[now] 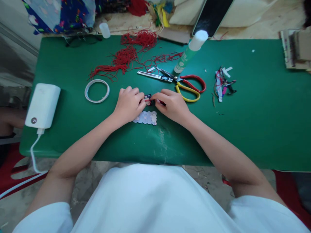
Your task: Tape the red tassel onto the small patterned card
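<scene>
Left hand (128, 104): fingertips pinched tight on the small dark piece (148, 98).
Right hand (171, 105): pinching the same piece's other end.
Piece: mid green table (255, 129), above a pale patterned strip (146, 117).

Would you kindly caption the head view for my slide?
Both hands, left hand and right hand, pinch a small patterned piece over the green table.

A green table (267, 106) stands on a speckled grey floor (201, 178), with red seating (14, 168) at the left

A small dark patterned piece (148, 98) lies pinched above a pale scalloped strip (146, 117)
</scene>
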`<state>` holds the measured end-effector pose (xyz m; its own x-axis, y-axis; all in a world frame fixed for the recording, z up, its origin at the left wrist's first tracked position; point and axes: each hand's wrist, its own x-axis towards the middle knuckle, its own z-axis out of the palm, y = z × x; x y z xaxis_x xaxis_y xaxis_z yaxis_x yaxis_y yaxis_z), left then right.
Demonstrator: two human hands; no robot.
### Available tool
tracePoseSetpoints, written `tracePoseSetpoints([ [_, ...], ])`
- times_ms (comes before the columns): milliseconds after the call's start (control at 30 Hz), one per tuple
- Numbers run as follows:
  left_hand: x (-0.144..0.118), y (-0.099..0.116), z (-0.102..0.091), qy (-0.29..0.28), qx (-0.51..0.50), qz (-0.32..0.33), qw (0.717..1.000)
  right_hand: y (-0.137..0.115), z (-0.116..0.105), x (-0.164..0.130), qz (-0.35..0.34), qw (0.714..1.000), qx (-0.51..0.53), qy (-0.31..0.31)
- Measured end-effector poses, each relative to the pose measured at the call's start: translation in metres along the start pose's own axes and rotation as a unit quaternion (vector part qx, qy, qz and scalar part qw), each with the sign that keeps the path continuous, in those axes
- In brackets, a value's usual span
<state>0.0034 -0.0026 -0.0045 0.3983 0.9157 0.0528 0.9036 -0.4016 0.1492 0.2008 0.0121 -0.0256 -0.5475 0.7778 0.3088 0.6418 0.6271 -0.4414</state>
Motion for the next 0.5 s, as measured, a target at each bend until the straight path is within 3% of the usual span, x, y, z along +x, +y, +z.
tracePoseSetpoints([
  [500,-0.0013,0.0025,-0.0014,-0.003,-0.003,-0.003,1.000,0.0004,0.0008,0.0002,-0.001,1.000,-0.004,-0.002],
])
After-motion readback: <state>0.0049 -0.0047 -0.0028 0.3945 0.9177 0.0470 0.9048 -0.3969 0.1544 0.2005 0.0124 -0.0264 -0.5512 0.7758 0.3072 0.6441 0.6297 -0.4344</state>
